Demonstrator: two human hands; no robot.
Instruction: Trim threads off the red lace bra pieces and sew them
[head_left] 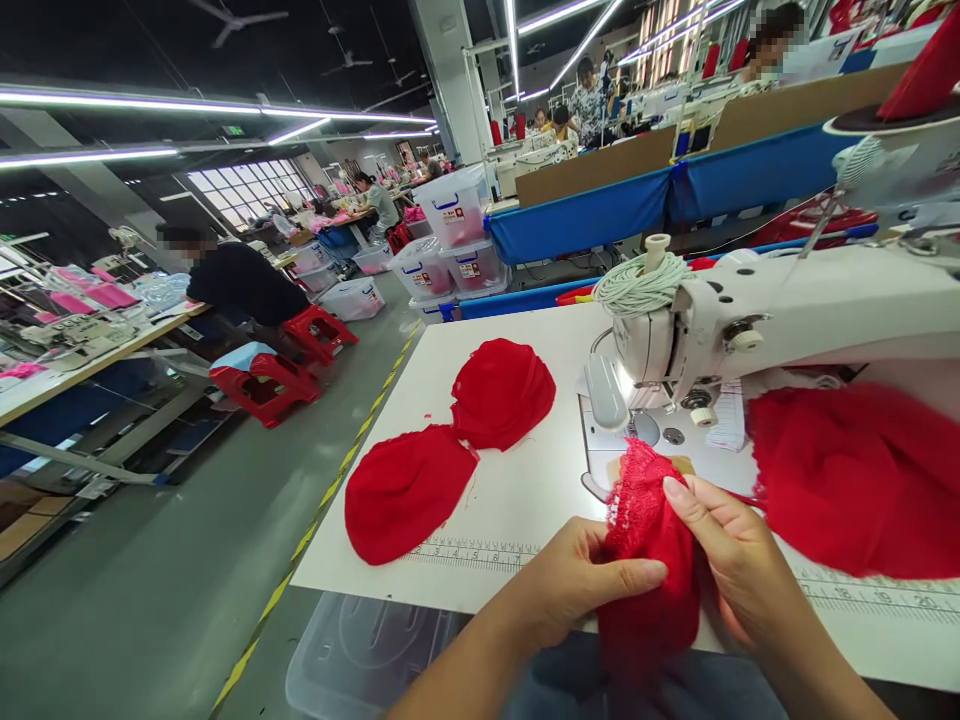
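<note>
**A lace-edged red cloth (660,525), pinched from two sides**

I see it at the near edge of the white table (525,500), just on the near side of the sewing machine (817,315). The left hand (559,580) nips it between thumb and fingers; the right hand (739,560) pinches its upper right edge. More red fabric (855,480) lies right; two rounded red pieces (409,495) touch at left.
</note>
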